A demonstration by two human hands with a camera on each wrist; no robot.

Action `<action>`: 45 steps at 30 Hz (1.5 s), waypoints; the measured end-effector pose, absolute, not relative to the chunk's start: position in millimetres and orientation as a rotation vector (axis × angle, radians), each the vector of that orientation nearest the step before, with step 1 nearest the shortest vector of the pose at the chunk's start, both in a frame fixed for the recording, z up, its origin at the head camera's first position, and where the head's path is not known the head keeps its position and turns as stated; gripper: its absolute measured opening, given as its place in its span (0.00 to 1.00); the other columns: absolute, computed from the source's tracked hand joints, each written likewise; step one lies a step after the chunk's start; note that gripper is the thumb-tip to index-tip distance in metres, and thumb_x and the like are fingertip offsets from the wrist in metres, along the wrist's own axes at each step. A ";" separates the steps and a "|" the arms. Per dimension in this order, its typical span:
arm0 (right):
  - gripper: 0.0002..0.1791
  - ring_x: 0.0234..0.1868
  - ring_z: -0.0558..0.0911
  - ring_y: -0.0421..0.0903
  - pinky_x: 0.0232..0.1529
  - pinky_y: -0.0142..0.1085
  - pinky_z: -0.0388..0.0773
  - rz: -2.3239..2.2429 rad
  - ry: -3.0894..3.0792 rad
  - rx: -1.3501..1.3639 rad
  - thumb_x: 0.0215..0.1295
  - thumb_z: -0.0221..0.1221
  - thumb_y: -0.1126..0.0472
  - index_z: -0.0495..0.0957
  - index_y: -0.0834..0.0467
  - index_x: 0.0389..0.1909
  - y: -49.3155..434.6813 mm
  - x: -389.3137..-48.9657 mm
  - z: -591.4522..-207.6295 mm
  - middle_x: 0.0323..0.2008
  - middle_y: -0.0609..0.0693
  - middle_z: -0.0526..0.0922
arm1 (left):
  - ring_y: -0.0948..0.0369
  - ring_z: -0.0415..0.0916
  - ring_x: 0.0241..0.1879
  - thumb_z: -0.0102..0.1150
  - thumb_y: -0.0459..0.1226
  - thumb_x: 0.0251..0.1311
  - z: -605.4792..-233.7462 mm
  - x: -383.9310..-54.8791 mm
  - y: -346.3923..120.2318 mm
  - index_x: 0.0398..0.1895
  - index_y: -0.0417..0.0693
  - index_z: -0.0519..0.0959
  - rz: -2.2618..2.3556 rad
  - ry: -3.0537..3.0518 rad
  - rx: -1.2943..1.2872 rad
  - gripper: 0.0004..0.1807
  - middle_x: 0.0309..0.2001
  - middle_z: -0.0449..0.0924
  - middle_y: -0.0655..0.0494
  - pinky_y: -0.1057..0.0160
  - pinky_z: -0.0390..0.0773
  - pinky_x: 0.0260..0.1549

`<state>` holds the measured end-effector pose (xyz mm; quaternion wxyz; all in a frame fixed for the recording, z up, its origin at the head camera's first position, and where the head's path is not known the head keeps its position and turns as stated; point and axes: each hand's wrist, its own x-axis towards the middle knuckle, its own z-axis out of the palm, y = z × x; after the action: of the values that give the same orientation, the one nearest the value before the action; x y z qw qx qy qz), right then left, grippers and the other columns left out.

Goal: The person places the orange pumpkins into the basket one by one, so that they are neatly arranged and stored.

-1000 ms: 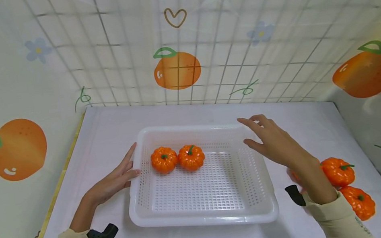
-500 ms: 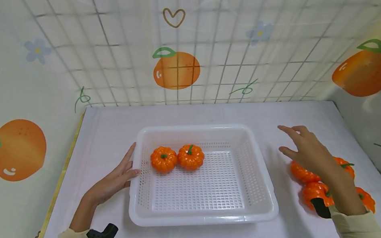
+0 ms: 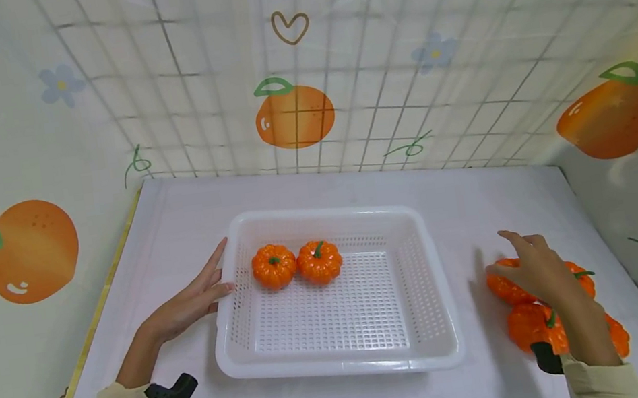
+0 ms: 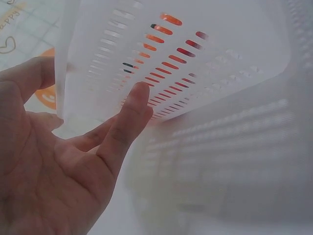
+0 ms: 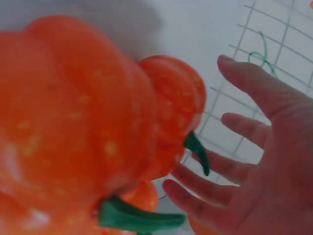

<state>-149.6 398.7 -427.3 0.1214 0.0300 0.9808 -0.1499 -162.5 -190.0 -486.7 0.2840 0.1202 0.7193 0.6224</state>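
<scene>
A white plastic basket (image 3: 343, 372) with perforated walls holds two small orange pumpkins, a left pumpkin (image 3: 274, 267) and a right pumpkin (image 3: 320, 263). At its left side my left hand (image 3: 189, 302) grips the rim, thumb on the lip and other fingers against the outer wall; the left wrist view shows the fingertips (image 4: 141, 90) on the slotted wall. My right hand (image 3: 540, 273) hovers spread over more orange pumpkins, nearest the far-left pumpkin (image 3: 506, 291). In the right wrist view a green-stemmed pumpkin (image 5: 176, 107) lies close to the fingers, with a larger-looking pumpkin (image 5: 73, 107) in front.
Several pumpkins cluster right of the basket, among them a near pumpkin (image 3: 527, 327) and an outer pumpkin (image 3: 620, 337) partly behind the forearm. A white tabletop (image 3: 317, 182) lies beneath. Printed curtains and a wire grid (image 3: 344, 114) stand behind.
My right hand has moved from above the basket's right rim rightward and nearer to me, over the pumpkin cluster. The left hand, basket and pumpkins have stayed in place.
</scene>
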 end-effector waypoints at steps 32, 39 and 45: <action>0.45 0.46 0.69 0.64 0.40 0.55 0.76 -0.475 2.756 0.133 0.63 0.65 0.42 0.61 0.69 0.68 399.1 -149.3 -427.2 0.52 0.74 0.66 | 0.45 0.58 0.72 0.50 0.46 0.74 -485.3 -162.4 -191.1 0.75 0.90 0.33 1.689 1.886 0.336 0.43 0.79 0.41 0.52 0.36 0.61 0.65; 0.47 0.44 0.70 0.63 0.35 0.45 0.75 -0.506 2.792 0.152 0.62 0.64 0.38 0.61 0.66 0.70 384.7 -151.7 -411.5 0.53 0.72 0.64 | 0.46 0.58 0.71 0.50 0.46 0.74 -484.4 -162.9 -190.5 0.75 0.90 0.33 1.689 1.885 0.334 0.43 0.79 0.41 0.51 0.36 0.61 0.65; 0.47 0.43 0.70 0.63 0.31 0.42 0.77 -0.524 2.834 0.130 0.62 0.64 0.38 0.60 0.65 0.71 372.7 -152.8 -399.7 0.56 0.73 0.63 | 0.46 0.58 0.71 0.51 0.47 0.74 -483.4 -163.1 -190.7 0.75 0.90 0.33 1.690 1.881 0.330 0.43 0.79 0.42 0.53 0.36 0.61 0.65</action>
<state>-152.8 372.7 -399.7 0.1279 0.0446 0.9743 -0.1802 -163.1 -190.7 -483.4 0.2914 0.1239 0.7055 0.6340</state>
